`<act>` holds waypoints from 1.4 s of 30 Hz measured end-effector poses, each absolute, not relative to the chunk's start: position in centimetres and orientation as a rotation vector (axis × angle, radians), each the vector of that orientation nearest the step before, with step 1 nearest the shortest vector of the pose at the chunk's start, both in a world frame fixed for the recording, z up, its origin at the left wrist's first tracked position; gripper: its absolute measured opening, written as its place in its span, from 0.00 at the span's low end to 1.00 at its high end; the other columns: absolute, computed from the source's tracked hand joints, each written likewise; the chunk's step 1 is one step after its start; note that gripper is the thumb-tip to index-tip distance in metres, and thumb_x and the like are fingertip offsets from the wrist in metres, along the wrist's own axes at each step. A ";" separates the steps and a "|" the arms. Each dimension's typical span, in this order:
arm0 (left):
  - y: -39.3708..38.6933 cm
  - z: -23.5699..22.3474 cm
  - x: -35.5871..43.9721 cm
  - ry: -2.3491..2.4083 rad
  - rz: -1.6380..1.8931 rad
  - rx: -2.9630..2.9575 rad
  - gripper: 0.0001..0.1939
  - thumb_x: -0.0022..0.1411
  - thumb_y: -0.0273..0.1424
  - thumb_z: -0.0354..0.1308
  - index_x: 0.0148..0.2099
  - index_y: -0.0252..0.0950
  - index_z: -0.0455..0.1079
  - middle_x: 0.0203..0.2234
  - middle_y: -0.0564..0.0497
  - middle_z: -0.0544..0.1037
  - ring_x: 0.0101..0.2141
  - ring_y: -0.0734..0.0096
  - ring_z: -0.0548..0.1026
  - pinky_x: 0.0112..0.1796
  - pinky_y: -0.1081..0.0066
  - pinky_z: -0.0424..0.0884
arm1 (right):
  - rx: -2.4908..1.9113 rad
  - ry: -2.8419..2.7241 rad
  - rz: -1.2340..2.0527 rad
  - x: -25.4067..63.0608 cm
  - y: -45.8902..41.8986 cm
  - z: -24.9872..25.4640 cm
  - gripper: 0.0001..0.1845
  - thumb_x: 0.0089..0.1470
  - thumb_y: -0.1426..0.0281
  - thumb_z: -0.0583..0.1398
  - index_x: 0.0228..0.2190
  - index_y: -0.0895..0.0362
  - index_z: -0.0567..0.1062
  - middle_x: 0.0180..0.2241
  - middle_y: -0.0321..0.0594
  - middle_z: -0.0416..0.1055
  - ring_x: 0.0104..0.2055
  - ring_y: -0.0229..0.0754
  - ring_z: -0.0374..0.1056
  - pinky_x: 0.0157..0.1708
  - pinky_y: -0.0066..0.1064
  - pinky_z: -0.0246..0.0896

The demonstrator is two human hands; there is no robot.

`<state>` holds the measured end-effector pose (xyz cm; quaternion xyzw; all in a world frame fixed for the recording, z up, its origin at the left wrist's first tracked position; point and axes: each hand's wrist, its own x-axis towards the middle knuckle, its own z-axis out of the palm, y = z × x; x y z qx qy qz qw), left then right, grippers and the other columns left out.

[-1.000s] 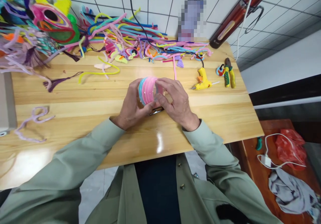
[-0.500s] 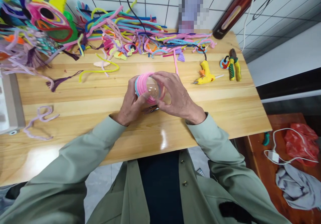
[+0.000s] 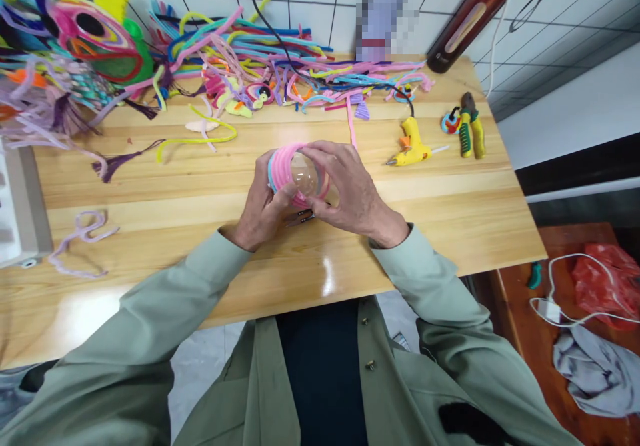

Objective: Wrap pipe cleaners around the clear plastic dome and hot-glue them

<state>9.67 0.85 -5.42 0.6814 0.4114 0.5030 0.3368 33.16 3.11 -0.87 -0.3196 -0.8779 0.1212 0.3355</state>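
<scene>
Between my hands, above the middle of the table (image 3: 425, 233), is a clear rounded plastic piece (image 3: 304, 173) ringed with pink and light blue pipe cleaners (image 3: 285, 164). My left hand (image 3: 265, 206) is closed around its left side, thumb along the front. My right hand (image 3: 353, 189) curves over its right side, fingertips on the top rim and thumb at the lower front. A small dark-tipped tool, perhaps snips (image 3: 301, 217), lies partly hidden beneath the hands. Nearest on the right is a yellow hot glue gun (image 3: 411, 145) with a white glue stick in its back.
Green-and-yellow pliers (image 3: 471, 129) lie at the right. A heap of coloured pipe cleaners (image 3: 240, 49) runs along the tiled wall, beside a colourful mask-like craft piece (image 3: 100, 33). A dark red thermos (image 3: 457, 33) stands at the back corner. A white box (image 3: 25, 206) sits at the left edge.
The ringed piece has been turned so that its clear rounded end faces up toward me, with the light blue rings less visible. My view has shifted slightly; both hands keep their hold.
</scene>
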 end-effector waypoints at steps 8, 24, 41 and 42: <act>0.8 -5.1 9.5 1.021 1.258 1.737 0.38 0.78 0.63 0.56 0.74 0.43 0.63 0.69 0.38 0.75 0.66 0.45 0.79 0.67 0.44 0.79 | -0.780 -2.294 0.293 33.4 3.1 -0.6 0.40 0.66 0.61 0.66 0.74 0.48 0.61 0.72 0.53 0.71 0.73 0.63 0.69 0.71 0.66 0.67; 0.8 -5.1 9.6 1.223 1.237 1.753 0.33 0.80 0.62 0.51 0.69 0.42 0.69 0.61 0.42 0.79 0.60 0.49 0.79 0.62 0.49 0.78 | -0.787 -2.304 0.278 33.1 3.0 -1.7 0.39 0.66 0.63 0.65 0.74 0.49 0.61 0.69 0.55 0.71 0.69 0.63 0.69 0.67 0.63 0.70; 1.1 -5.3 9.4 1.165 1.291 1.814 0.34 0.81 0.62 0.51 0.77 0.51 0.63 0.72 0.44 0.73 0.73 0.47 0.73 0.75 0.43 0.69 | -0.821 -2.336 0.272 32.7 3.6 -1.5 0.35 0.69 0.57 0.65 0.71 0.53 0.67 0.66 0.55 0.73 0.67 0.64 0.70 0.68 0.66 0.69; 1.1 -5.3 9.4 1.157 1.296 1.832 0.34 0.81 0.61 0.50 0.77 0.51 0.63 0.73 0.44 0.73 0.74 0.47 0.72 0.76 0.43 0.67 | -0.814 -2.336 0.271 32.7 3.7 -1.6 0.35 0.70 0.56 0.66 0.70 0.54 0.67 0.66 0.55 0.74 0.67 0.64 0.70 0.68 0.67 0.69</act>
